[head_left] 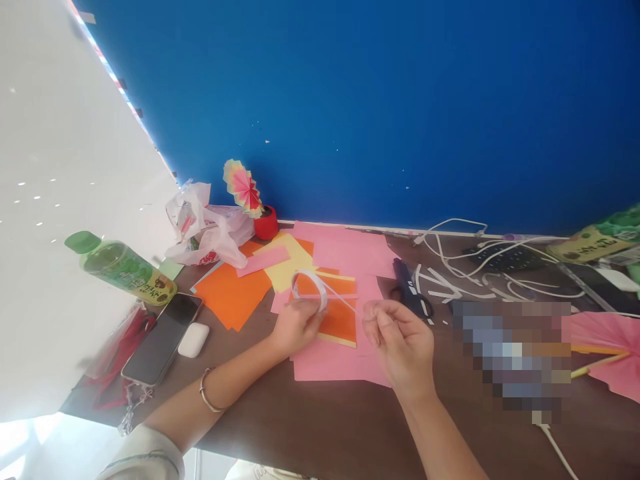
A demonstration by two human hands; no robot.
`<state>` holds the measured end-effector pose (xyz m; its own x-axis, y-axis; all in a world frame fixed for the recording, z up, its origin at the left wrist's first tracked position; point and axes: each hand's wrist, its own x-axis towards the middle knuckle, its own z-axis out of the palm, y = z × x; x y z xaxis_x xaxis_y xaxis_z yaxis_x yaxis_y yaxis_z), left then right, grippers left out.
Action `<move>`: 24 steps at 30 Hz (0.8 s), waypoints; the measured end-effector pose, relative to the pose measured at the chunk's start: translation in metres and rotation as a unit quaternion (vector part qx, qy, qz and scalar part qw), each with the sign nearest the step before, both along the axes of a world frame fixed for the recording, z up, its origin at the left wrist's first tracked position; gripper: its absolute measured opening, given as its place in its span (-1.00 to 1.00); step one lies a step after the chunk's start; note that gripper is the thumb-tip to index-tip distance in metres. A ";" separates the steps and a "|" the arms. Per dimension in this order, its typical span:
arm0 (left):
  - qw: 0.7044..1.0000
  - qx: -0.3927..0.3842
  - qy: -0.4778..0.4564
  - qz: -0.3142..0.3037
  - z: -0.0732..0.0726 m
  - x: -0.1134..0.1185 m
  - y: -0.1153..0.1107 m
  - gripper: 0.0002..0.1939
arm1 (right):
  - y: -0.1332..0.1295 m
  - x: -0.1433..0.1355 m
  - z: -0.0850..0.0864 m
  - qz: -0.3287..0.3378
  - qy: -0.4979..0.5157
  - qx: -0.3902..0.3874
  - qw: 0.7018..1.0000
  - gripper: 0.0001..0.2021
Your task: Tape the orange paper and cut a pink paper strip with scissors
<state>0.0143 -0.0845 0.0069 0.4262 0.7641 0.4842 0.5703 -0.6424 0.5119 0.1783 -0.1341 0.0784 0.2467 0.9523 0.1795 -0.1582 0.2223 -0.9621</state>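
Observation:
My left hand [296, 328] grips a white roll of tape [323, 293] near the middle of the table. A narrow tape strip [343, 299] stretches from the roll toward my right hand [400, 343], whose fingers are pinched together around its end. Below the strip lies an orange paper piece [340, 325] with pale yellow edges. It rests on pink paper sheets [325, 365]. Black-handled scissors [411, 290] lie to the right, beside several white strips [440, 288], likely tape backing.
Orange sheets [233, 297] and yellow paper [287, 267] lie at left. A green bottle [127, 270], phone [163, 339], white case [193, 340] and plastic bag [215, 233] stand around. A paper flower rises from a red pot [266, 225]. Cables [450, 257] and a pink paper fan [607, 347] are right.

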 end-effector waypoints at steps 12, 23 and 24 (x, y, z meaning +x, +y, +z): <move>0.995 0.102 0.015 -0.009 0.005 -0.011 0.010 -0.70 | 0.012 0.084 0.019 0.005 0.025 0.046 0.999 -0.87; 0.976 0.205 0.068 0.000 0.005 -0.012 0.007 -0.72 | 0.017 0.030 0.030 0.150 -0.283 -0.100 0.942 -0.78; 0.975 0.209 0.069 -0.001 0.004 -0.013 0.007 -0.72 | 0.017 0.022 0.031 0.179 -0.297 -0.119 0.930 -0.76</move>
<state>0.0018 -0.0776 0.0113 0.5101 0.5110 0.6918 0.6142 -0.7795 0.1229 0.1999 -0.1171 0.1091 -0.1689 0.9847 -0.0433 0.3943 0.0272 -0.9186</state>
